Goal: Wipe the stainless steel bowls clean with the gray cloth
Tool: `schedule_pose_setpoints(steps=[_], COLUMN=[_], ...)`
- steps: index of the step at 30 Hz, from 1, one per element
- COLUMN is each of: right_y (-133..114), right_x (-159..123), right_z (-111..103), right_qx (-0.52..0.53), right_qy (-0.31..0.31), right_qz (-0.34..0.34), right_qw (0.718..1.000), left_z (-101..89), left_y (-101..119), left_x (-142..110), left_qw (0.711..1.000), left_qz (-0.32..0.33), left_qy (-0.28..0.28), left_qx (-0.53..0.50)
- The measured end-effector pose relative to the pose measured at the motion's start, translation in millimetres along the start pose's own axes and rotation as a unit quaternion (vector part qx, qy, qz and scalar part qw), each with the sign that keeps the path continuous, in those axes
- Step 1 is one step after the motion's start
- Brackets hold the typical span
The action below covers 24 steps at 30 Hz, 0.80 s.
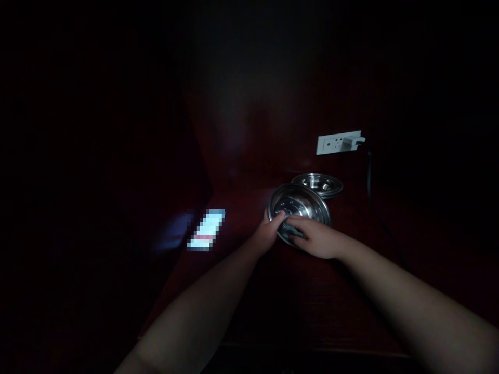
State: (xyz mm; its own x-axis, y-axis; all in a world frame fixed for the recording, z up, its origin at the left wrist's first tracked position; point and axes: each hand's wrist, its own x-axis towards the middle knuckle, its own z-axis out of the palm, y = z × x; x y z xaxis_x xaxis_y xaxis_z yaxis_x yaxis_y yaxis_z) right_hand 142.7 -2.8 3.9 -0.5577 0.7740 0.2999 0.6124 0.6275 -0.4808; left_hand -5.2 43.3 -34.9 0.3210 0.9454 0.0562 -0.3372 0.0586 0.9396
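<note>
A shiny steel bowl (307,200) is tilted, with its inside facing me, above the dark red table. My left hand (270,228) grips its left rim, thumb on the inside and the other fingers hidden behind. Inside the lower part of the bowl, the curled fingers of my right hand (315,238) press on a dark grey-green, cloth-like piece (289,229). Dim light leaves its kind unclear. Just behind stand several nested steel bowls or dishes (331,188), partly covered by the held bowl.
A lit, blurred-out phone-like screen (206,230) lies at the left side of the red table (312,306). On the back wall is a white socket panel (331,144) with a plug in it, and a cable (369,176) hangs down to the table. Everything around is very dark.
</note>
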Motion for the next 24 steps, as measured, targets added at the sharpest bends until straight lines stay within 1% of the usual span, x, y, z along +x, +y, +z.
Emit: schedule_pose_setpoints(steps=[4,7,12,15,17,19,23,24], right_y=[4,6,15,21,23,22,15,13], right_x=[0,0,-1,-2,-2,-1,1,1], right_z=[2,3,7,9,8,5,-3,-6], right_qx=[-0.020,-0.028,-0.038,-0.074,-0.108,-0.140,-0.178,-0.184], right_qy=[0.028,0.036,0.038,0.041,0.048,0.046,0.026,0.023], right_qz=[-0.016,-0.024,-0.006,0.051,0.106,0.146,0.192,0.213], right_qw=[0.999,0.999,0.999,0.995,0.987,0.978,0.965,0.959], left_z=[2.9,4.2,3.4,2.1,1.3,1.0,3.1,3.9], left_y=[4,4,0,-2,-3,-3,-2,-1], left_x=[-2,-2,0,1,2,2,1,0], left_qw=[0.999,0.999,0.998,0.999,0.999,0.999,0.999,0.999], left_qz=[-0.035,-0.050,-0.064,-0.051,-0.031,-0.023,-0.041,-0.047], left_qy=[-0.002,-0.008,0.001,-0.013,-0.018,-0.019,-0.004,0.002], left_qx=[-0.004,-0.006,-0.006,-0.010,-0.016,-0.021,-0.019,-0.016])
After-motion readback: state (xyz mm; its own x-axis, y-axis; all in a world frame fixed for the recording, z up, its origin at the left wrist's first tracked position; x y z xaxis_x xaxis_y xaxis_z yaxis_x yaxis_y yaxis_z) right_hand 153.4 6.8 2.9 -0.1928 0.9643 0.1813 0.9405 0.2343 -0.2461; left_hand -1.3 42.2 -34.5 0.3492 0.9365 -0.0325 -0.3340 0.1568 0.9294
